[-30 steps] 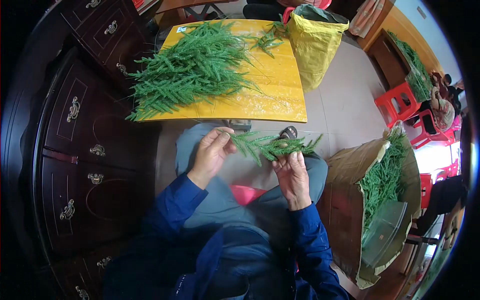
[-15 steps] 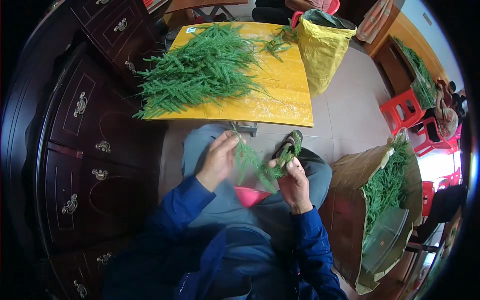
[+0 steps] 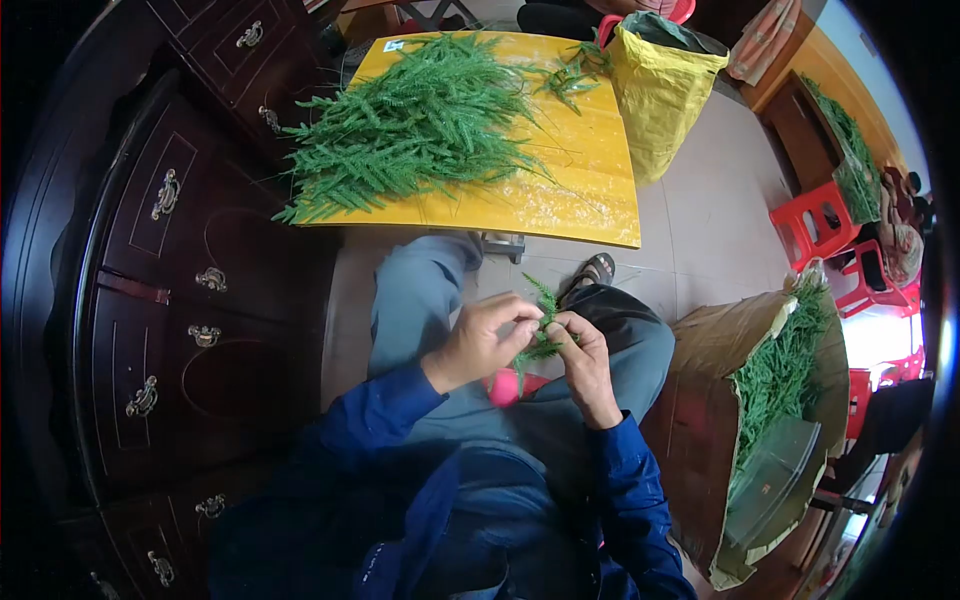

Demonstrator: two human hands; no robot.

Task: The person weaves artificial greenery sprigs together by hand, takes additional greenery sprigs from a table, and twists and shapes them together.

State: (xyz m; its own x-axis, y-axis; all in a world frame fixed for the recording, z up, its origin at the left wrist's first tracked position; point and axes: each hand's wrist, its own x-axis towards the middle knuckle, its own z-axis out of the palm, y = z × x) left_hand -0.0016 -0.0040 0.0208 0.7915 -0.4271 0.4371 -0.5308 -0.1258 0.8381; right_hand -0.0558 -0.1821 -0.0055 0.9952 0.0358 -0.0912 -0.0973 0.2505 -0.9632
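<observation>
Above my lap, my right hand (image 3: 588,365) pinches feathery green fern-like sprigs (image 3: 545,290), whose tips point up and whose fronds hang below the fingers. From the other side my left hand (image 3: 482,343) meets them, its thumb and fingertips pinched together at the stems. The exact spot between the left fingertips is partly hidden. A pink object (image 3: 508,388) shows between my legs, under the hands. Beyond my knees, a large pile of similar green sprigs (image 3: 430,130) covers the left part of a yellow table (image 3: 585,205).
Dark wooden drawers (image 3: 165,260) line the left side. A yellow sack (image 3: 660,100) stands right of the table. At my right is a cardboard box (image 3: 700,400) filled with greenery (image 3: 785,370). Red stools (image 3: 815,225) and other people are farther off.
My left hand has moved right and down to meet the right hand. The sprigs, earlier stretched between separated hands, are now bunched at the joined fingertips. The view has shifted slightly.
</observation>
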